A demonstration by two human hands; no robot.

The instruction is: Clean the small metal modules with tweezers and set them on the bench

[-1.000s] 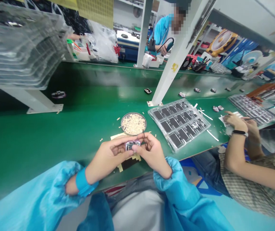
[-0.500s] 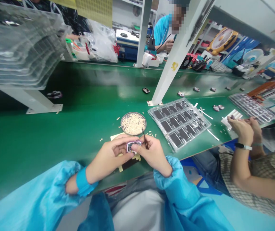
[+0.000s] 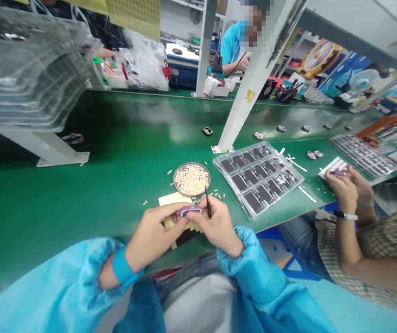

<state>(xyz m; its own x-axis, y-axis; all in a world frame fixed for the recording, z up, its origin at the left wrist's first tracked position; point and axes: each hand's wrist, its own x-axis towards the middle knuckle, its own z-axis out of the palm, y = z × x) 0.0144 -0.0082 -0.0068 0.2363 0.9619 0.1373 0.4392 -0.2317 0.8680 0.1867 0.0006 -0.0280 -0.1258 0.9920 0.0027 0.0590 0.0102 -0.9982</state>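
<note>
A small purple rounded device casing [image 3: 190,211] is held between my two hands, tilted, with its dark inside partly hidden by a thumb. My left hand [image 3: 155,231] is closed on its left side. My right hand [image 3: 217,221] presses its thumb on the casing's front edge and also keeps dark tweezers [image 3: 207,203] between the fingers, tips upward. Just beyond my hands stands a round dish [image 3: 210,181] full of small cream-coloured pieces. Under my hands lie a pale yellow sheet [image 3: 170,199] and a dark flat piece [image 3: 186,237], both partly covered.
Right of the dish lies a clear tray [image 3: 232,191] of dark screen-like parts. A white post [image 3: 235,111] rises behind it. Stacked clear trays [image 3: 28,88] stand at left. Several casings [image 3: 207,131] sit along the bench's back. A co-worker's hands [image 3: 344,185] hold a purple part at right.
The casing has tipped, so its purple edge faces me more and less of its inside shows. My hands stay around it. The co-worker at right has raised a purple part into view.
</note>
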